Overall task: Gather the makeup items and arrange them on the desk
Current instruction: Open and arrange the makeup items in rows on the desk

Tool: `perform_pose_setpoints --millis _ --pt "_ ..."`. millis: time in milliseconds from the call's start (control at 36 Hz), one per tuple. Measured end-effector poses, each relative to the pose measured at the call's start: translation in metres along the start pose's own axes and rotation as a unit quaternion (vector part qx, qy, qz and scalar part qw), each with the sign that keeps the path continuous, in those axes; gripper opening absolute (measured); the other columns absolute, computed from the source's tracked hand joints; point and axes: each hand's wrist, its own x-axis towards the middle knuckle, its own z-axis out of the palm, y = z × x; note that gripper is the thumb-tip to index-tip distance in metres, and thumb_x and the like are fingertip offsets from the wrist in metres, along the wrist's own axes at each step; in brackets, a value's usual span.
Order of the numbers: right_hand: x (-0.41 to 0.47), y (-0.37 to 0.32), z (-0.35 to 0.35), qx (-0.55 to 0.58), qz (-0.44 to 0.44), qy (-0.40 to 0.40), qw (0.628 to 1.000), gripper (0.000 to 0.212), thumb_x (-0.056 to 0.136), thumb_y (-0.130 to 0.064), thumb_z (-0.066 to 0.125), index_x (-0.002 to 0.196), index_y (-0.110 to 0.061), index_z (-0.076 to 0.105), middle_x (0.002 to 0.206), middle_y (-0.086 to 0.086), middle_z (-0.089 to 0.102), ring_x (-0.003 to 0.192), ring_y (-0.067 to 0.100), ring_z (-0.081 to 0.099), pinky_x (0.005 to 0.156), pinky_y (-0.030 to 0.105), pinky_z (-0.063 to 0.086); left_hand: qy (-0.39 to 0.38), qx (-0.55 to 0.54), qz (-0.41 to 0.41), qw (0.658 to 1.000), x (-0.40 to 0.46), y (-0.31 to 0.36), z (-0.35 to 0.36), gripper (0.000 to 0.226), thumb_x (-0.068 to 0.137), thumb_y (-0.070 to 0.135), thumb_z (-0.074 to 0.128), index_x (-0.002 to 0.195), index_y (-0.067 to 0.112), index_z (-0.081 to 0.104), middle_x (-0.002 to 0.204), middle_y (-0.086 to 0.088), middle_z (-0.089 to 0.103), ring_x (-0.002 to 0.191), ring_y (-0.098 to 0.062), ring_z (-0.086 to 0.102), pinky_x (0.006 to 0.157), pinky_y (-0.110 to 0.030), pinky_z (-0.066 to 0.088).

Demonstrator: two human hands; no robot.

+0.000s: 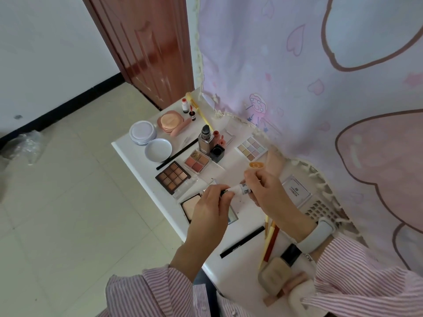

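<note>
Both hands are holding a small white tube above the surface: left hand fingers pinching its cap end, right hand fingers clamped on the body. Risk: a slip is dropping it onto the open powder compact at 6 o'clock.

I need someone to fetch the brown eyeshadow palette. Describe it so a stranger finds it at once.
Look at the white desk beside the pink curtain. Near its floor-side edge, just beyond the hands, lies the brown palette. It has nine brown pans in a dark frame; the neighbouring palettes are lighter.
</note>
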Motion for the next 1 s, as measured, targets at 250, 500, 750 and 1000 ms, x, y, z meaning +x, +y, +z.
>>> perform_pose_setpoints --millis 250,500,750,1000 --pt "-0.002 -0.010 -0.015 -0.142 -0.114 -0.135 0.974 0.016 0.094 -0.013 0.047 0.105 -0.025 0.049 0.091 -0.010 0.050 0.067 -0.002 0.048 0.061 0.017 0.044 -0.008 -0.069 -0.106 0.992 0.003 -0.005 0.000 0.034 0.099 0.029 0.030 0.077 0.013 0.052 0.060 0.001 0.045 0.052 -0.009 0.039 0.055 -0.032 0.039" --pt "-0.002 -0.007 -0.019 -0.120 -0.100 -0.154 0.976 0.025 0.092 -0.009 0.049 0.113 -0.021 0.048 0.097 -0.008 0.050 0.069 0.015 0.056 0.065 0.026 0.052 -0.020 -0.039 -0.062 0.997 0.005 -0.004 -0.005 0.021 0.099 0.024 0.035 0.087 0.020 0.053 0.061 0.007 0.045 0.057 0.000 0.046 0.053 -0.014 0.034" --pt "0.007 -0.010 -0.024 -0.181 -0.108 -0.126 0.969 0.014 0.094 -0.023 0.048 0.104 -0.018 0.056 0.076 -0.004 0.052 0.054 0.000 0.044 0.054 0.015 0.038 -0.041 -0.052 -0.056 0.996 0.007 -0.002 -0.007 0.020 0.098 0.024 0.036 0.086 0.027 0.051 0.062 0.005 0.047 0.054 -0.006 0.044 0.054 -0.018 0.036" --pt "0.014 -0.015 -0.047 -0.322 -0.081 -0.182 0.926 0.029 0.093 -0.021 0.051 0.121 -0.016 0.057 0.084 -0.009 0.052 0.069 0.002 0.048 0.063 0.011 0.039 -0.093 -0.058 -0.089 0.990 0.015 -0.006 -0.012 0.025 0.100 0.025 0.035 0.084 0.022 0.053 0.063 0.007 0.048 0.054 -0.005 0.044 0.055 -0.020 0.039"
